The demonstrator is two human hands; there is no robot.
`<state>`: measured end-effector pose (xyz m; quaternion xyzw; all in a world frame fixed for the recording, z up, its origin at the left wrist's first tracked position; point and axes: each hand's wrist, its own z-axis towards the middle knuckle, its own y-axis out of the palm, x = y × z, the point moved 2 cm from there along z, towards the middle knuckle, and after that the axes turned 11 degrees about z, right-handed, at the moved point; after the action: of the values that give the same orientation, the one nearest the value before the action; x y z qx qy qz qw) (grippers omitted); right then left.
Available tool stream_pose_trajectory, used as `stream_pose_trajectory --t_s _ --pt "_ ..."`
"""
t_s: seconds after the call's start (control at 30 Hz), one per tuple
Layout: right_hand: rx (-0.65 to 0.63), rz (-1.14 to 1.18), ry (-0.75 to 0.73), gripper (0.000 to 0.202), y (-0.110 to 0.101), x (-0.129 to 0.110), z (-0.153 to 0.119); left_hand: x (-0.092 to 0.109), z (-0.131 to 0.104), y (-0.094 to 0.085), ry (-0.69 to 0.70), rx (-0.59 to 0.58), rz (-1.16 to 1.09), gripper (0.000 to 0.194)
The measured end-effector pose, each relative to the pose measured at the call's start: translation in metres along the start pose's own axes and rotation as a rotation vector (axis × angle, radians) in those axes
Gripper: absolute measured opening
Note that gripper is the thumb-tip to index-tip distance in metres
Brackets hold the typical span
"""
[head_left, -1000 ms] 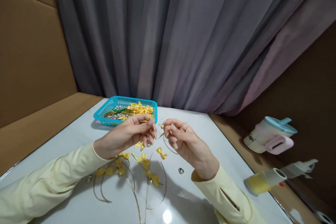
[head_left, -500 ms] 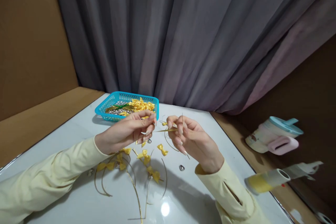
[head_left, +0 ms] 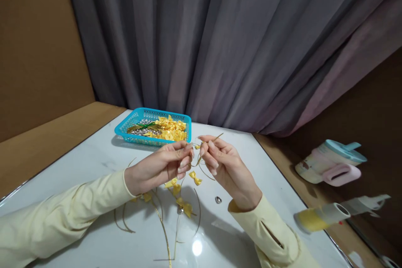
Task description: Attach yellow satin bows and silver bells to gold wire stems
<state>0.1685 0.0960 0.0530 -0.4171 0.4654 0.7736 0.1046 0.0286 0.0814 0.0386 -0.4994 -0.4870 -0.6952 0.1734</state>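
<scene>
In the head view my right hand (head_left: 224,159) pinches a thin gold twist tie (head_left: 217,138), which slants up past the fingertips and hangs a little below them. My left hand (head_left: 169,161) is beside it, thumb and fingers pressed together; what they hold is hidden. The fingertips of both hands nearly meet above the table. Below them lie yellow ribbon bows (head_left: 195,178), and another bow (head_left: 185,208) is fixed to a thin gold strand. A small silver heart-shaped piece (head_left: 218,199) lies near my right wrist.
Behind my left hand stands a blue basket (head_left: 124,134) with yellow bows, silver pieces and a green-bound gold bundle. Long gold strands (head_left: 163,234) lie on the white table (head_left: 103,238). At right are a lidded cup (head_left: 326,163) and a bottle with yellow contents (head_left: 310,220).
My hands have come closer together. The gold tie, level between them before, now slants in my right hand's fingertips. The view has shifted slightly.
</scene>
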Motion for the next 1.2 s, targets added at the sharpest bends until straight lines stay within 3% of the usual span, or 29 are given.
stream_pose_trajectory --t_s 0.17,0.47,0.7,0.83,0.97,1.07,1.2 --pt "-0.035 0.007 0.006 0.007 -0.001 -0.006 -0.001 0.003 0.001 -0.006 0.013 0.011 0.095 0.014" --pt "-0.087 -0.152 0.176 0.016 -0.011 -0.028 -0.009 0.017 -0.005 -0.011 0.02 0.006 0.263 0.014" --pt "-0.197 -0.133 0.091 0.015 -0.012 -0.026 -0.009 0.017 -0.007 -0.011 0.067 -0.006 0.281 0.012" --pt "-0.099 -0.129 0.01 0.011 -0.007 -0.016 -0.003 0.015 -0.005 -0.01 0.118 0.003 0.219 0.013" --pt "0.069 -0.085 0.049 0.035 -0.007 -0.006 0.0 0.015 -0.005 -0.007 0.155 0.036 0.173 0.018" --pt "0.081 -0.03 0.146 0.028 -0.008 0.003 -0.001 0.014 -0.006 -0.005 0.17 0.03 0.19 0.018" --pt "0.091 -0.023 0.118 0.02 -0.009 0.007 -0.001 0.012 -0.006 -0.005 0.148 0.021 0.196 0.017"
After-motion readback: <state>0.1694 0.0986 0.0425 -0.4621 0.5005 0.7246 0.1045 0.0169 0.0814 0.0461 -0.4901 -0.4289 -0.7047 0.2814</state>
